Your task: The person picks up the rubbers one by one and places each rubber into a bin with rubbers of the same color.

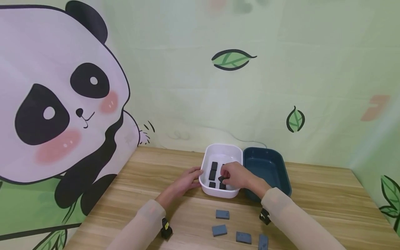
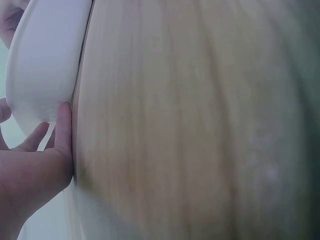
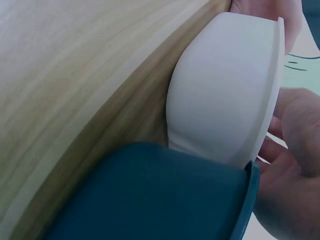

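My right hand (image 1: 235, 175) reaches into the white tray (image 1: 207, 156) and pinches a small dark rectangular block (image 1: 222, 179) between thumb and fingers. Two dark blocks stand end to end on the tray's left side, the rear one (image 1: 214, 166) touching the front one (image 1: 212, 175). Nearer the front lie another dark block (image 1: 212, 185) and one partly under my right hand (image 1: 222, 186). Against the tray's left outer wall, my left hand (image 1: 186, 181) rests with extended fingertips touching it; the left wrist view shows these fingers (image 2: 64, 125) low on the wall.
A dark blue tray (image 1: 265, 166) stands against the white tray's right side. Several blue-grey rectangular blocks, one of them here (image 1: 222, 214), lie on the wooden table (image 1: 184, 222) in front. A panda-printed cloth (image 1: 175, 86) hangs behind.
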`<state>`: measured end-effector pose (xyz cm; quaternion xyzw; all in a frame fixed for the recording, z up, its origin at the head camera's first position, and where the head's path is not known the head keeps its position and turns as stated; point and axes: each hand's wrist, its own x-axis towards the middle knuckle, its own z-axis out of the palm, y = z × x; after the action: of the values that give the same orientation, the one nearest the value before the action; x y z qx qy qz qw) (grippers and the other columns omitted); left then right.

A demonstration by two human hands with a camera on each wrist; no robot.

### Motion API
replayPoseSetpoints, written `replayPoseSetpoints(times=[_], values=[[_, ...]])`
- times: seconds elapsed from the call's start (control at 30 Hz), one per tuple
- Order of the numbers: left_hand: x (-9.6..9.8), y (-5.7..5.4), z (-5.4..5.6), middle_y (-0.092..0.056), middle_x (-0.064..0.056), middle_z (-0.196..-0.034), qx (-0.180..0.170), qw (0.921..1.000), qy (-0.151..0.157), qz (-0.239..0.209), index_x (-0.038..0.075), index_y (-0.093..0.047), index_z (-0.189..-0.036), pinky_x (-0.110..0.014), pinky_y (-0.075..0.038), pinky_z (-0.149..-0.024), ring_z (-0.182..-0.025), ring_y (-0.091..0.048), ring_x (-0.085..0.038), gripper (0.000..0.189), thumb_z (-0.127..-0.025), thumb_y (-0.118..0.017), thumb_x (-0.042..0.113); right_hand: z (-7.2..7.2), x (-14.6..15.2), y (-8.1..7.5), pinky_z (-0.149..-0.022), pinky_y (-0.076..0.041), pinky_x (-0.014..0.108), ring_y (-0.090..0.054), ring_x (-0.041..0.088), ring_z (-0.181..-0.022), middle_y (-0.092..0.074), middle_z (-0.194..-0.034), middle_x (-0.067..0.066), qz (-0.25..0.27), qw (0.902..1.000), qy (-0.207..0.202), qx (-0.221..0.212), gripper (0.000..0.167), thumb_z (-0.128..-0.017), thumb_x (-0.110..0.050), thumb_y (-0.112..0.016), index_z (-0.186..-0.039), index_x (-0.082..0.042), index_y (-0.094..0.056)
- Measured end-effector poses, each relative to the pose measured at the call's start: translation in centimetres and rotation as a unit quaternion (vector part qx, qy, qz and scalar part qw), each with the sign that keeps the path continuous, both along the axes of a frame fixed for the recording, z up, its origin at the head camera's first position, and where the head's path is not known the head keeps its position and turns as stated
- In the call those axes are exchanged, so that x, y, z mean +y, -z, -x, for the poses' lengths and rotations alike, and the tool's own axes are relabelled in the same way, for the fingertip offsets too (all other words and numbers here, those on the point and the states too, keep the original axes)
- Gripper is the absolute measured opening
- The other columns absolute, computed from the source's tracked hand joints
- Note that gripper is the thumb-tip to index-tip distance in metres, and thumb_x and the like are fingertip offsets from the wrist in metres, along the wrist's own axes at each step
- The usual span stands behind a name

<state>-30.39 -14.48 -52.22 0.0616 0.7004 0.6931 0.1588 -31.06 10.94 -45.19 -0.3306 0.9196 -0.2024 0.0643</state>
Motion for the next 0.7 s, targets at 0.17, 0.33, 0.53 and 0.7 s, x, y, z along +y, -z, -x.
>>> replayPoseSetpoints(times=[0.17,0.33,0.53,0.7], values=[[0.0,-0.1,-0.1,-0.052,-0.032,-0.152,-0.001,1.0000,-0.001,0.001,-0.011,-0.040,-0.156,-0.043,-0.057,-0.108,-0.138,-0.057,-0.039,0.061,-0.111,-0.055,0.027,0.5,0.0,-0.1,-0.093,-0.061,0.045,-0.066,0.023,-0.092,-0.076,-0.102,0.012,-0.020,0.9990,0.006,0.039,0.022,-0.090,-0.001,-0.081,-0.112,0.000,-0.076],[0.0,-0.3,-0.2,-0.050,-0.033,-0.153,0.005,1.0000,0.003,0.001,-0.012,-0.039,-0.156,-0.043,-0.057,-0.108,-0.139,-0.057,-0.040,0.061,-0.112,-0.054,0.027,0.9,-0.5,0.3,-0.087,-0.060,0.042,-0.063,0.022,-0.087,-0.073,-0.094,0.007,-0.066,0.9958,0.053,0.034,0.018,-0.091,-0.008,-0.084,-0.107,-0.003,-0.077],[-0.1,-0.1,-0.2,-0.050,-0.032,-0.154,0.006,1.0000,0.001,-0.001,-0.011,-0.040,-0.157,-0.042,-0.057,-0.108,-0.140,-0.056,-0.040,0.060,-0.112,-0.054,0.027,0.8,-1.4,1.1,-0.076,-0.057,0.037,-0.059,0.018,-0.077,-0.068,-0.084,0.000,-0.088,0.9917,0.091,0.026,0.019,-0.092,-0.019,-0.085,-0.103,-0.006,-0.076],[-0.2,0.0,-0.1,-0.050,-0.031,-0.154,0.008,1.0000,0.005,0.000,-0.011,-0.039,-0.157,-0.042,-0.057,-0.108,-0.140,-0.055,-0.041,0.061,-0.112,-0.054,0.028,0.6,-1.7,1.2,-0.077,-0.058,0.038,-0.059,0.019,-0.078,-0.069,-0.086,0.002,-0.097,0.9887,0.106,0.042,0.022,-0.093,-0.023,-0.085,-0.103,-0.006,-0.075]])
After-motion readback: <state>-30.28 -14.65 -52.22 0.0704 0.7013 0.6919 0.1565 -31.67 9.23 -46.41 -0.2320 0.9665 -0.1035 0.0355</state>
